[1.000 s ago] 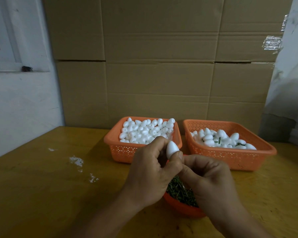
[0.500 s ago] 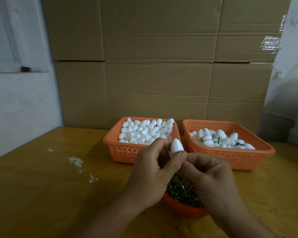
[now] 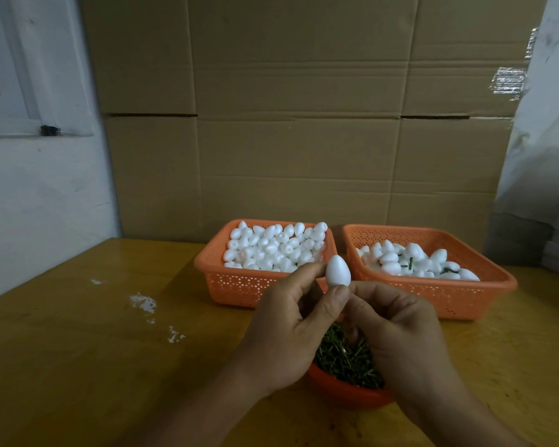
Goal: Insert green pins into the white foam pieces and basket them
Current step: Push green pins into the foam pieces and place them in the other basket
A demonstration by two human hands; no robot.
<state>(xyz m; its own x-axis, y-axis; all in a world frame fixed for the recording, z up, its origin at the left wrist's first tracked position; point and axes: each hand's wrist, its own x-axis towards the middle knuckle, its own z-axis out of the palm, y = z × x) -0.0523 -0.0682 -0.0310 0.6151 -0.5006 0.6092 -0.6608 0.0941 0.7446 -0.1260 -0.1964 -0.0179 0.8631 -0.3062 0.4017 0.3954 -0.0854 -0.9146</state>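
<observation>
Both hands are bunched together over the near middle of the table (image 3: 78, 366), and compared to a second ago the foam egg (image 3: 338, 270) sits noticeably higher and clear of the fingers now. Left hand (image 3: 291, 330) pinches it at the base between thumb and forefinger, pointy end up, so most of the white shape is showing instead of just the tip. Right hand (image 3: 397, 327) is curled in tight against the egg's underside, fingertips pressed right up to the left thumb; can't tell if there's a pin between them since the fingers hide that spot.

Nothing else really moved. Small orange bowl (image 3: 342, 387) of green pins (image 3: 346, 356) is right under the hands like before. Far left basket (image 3: 239, 285) is heaped with plain foam pieces, far right basket (image 3: 465, 298) holds the ones with green stems poking out. Same white crumbs (image 3: 144, 303) on the left side of the table, cardboard wall (image 3: 304, 124) behind.
</observation>
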